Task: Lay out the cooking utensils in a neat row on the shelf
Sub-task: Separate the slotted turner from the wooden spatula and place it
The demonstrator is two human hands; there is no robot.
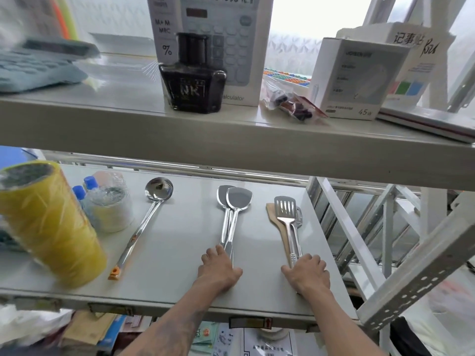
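- Left hand [219,268] resting flat, fingers spread, over handle ends of two overlapped steel turners [235,201] on the shelf [180,253].
- Right hand [307,274] curled loosely over handles of slotted turner [284,210] stacked on wooden spatula [272,214].
- Ladle [154,196] lying far left of the left hand.

**White racking by a bright window**

I face a pale metal shelf unit [231,140] with two boards. Daylight pours through the frosted window [303,16] behind the upper board. At the right edge a perforated steel upright [421,276] slants down, with white crossbars [341,222] beyond. Below the lower board sit papers [267,345].
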